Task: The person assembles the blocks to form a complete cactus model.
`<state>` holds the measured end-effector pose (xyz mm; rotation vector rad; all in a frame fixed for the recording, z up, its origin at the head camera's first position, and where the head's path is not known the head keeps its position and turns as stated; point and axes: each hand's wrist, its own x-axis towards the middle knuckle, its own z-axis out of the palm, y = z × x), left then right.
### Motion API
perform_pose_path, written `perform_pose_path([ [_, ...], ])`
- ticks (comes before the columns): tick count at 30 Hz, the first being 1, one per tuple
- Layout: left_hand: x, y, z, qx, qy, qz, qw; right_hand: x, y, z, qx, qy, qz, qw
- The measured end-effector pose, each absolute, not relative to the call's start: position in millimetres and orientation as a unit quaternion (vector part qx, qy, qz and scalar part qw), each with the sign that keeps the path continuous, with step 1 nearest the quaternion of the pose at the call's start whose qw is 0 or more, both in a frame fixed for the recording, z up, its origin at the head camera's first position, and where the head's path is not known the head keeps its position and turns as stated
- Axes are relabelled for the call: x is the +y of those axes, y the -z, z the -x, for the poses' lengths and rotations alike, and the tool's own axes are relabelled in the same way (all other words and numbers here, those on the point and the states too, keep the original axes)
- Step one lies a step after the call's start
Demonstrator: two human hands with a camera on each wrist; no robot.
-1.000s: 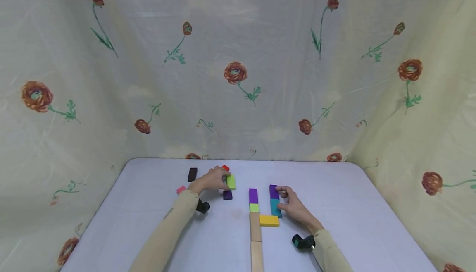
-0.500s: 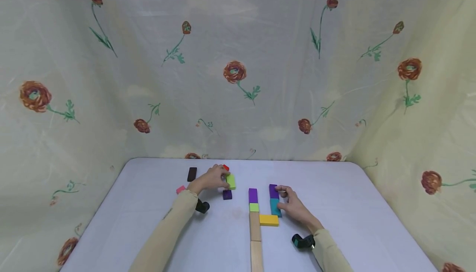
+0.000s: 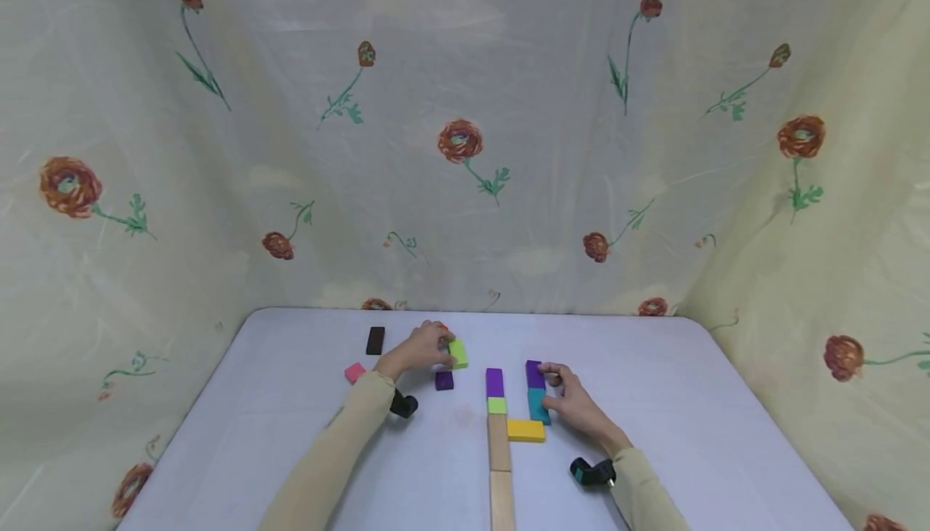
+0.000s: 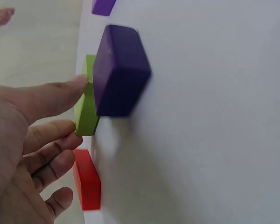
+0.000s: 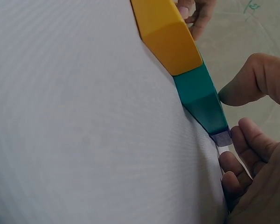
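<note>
The outstretched left hand (image 3: pixel 419 350) pinches the lime block (image 3: pixel 459 354); the right hand (image 3: pixel 578 407) slants inward, spread, thumb touching the teal block (image 3: pixel 536 406), fingertip the purple block (image 3: pixel 534 374).

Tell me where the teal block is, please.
In the head view, the teal block lies right of centre, between a purple block and the yellow block, beside the right hand.

No words, brands, numbers or signs can be read in any of the three views — the one candidate is a small dark mark (image 3: pixel 335 416) along the left sleeve (image 3: pixel 330 454), seen from the head, and it is too tiny and faint to tell whether it is lettering
</note>
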<state>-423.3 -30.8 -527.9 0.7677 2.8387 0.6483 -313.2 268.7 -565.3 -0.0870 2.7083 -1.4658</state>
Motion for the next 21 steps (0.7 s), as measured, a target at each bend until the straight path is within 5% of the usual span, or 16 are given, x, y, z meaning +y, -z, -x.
perform_pose_path([
  [21,14,519,419,0.945,-0.188,-0.262,0.059,268,566,311,0.887,0.459,0.046,0.014],
])
